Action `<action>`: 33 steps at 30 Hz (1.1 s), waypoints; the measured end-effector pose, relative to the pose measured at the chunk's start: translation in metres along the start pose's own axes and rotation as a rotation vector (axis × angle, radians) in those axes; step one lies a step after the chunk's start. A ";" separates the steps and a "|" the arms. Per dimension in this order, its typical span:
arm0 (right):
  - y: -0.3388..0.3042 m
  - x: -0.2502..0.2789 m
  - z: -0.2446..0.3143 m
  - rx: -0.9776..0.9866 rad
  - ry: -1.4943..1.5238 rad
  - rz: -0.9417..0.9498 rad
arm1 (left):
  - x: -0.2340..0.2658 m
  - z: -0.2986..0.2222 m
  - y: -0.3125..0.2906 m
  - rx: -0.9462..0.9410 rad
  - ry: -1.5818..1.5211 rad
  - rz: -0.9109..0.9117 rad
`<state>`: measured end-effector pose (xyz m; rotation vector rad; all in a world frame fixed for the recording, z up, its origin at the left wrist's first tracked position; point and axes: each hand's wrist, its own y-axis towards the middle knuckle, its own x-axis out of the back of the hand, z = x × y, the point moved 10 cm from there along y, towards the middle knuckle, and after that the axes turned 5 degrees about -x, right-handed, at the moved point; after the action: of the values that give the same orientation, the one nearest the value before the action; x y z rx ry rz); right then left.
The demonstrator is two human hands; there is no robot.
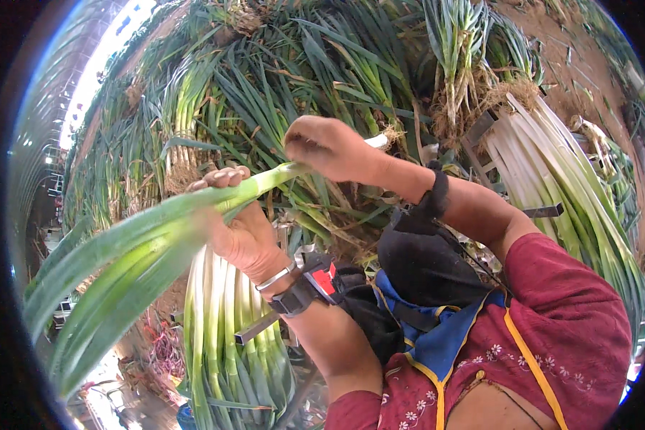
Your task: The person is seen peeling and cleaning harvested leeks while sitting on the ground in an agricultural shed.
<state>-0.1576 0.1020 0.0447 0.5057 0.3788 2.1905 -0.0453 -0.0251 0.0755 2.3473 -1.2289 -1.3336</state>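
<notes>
A single long leek [271, 179] lies slantwise across my hands, its green leaves fanning out to the lower left. My left hand [240, 233] wraps round it where the leaves start, fingers behind and thumb in front; the thumb is smeared by motion. Farther along the white shaft, my right hand [330, 149] is closed round the leek from above, and its fingertips are hidden. The white root end [383, 140] shows beyond the right wrist, over the heaped leeks.
Unpeeled leeks [265, 93] with dry roots are heaped ahead. Peeled white-stemmed leeks [226, 308] lie below my left forearm, by a metal bar [258, 327]. Another peeled bundle [537, 154] rests on a metal frame [478, 132] at the right. Bare soil [580, 50] shows beyond.
</notes>
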 end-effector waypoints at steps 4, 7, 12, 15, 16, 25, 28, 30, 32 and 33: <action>-0.002 0.014 -0.035 -0.357 0.366 0.039 | -0.005 -0.004 0.002 -0.017 -0.065 0.113; -0.007 0.007 -0.035 -0.295 0.292 0.175 | -0.011 -0.007 0.003 -0.057 -0.096 0.186; -0.019 0.000 0.031 0.232 -0.072 0.083 | -0.013 -0.006 0.002 -0.081 -0.078 0.200; -0.016 -0.006 0.027 0.198 -0.090 0.177 | -0.018 -0.003 0.001 -0.057 -0.109 0.231; -0.015 -0.008 0.027 0.204 -0.110 0.210 | -0.019 -0.002 0.001 -0.051 -0.113 0.239; -0.021 -0.018 0.012 0.153 0.033 0.282 | -0.025 0.004 -0.002 0.020 -0.074 0.298; -0.026 -0.020 0.024 0.127 -0.170 0.231 | -0.022 0.004 -0.003 0.035 -0.044 0.282; -0.029 -0.018 0.026 0.137 -0.255 0.190 | -0.025 0.004 -0.005 0.041 -0.055 0.298; -0.030 -0.014 0.021 0.132 -0.295 0.141 | -0.028 0.004 -0.005 0.054 -0.093 0.325; -0.030 -0.010 0.012 0.122 -0.292 0.112 | -0.031 0.002 -0.003 0.054 -0.123 0.346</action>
<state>-0.1264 0.1132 0.0397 0.9203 0.3324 2.1670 -0.0529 0.0001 0.0921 1.9873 -1.6357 -1.3534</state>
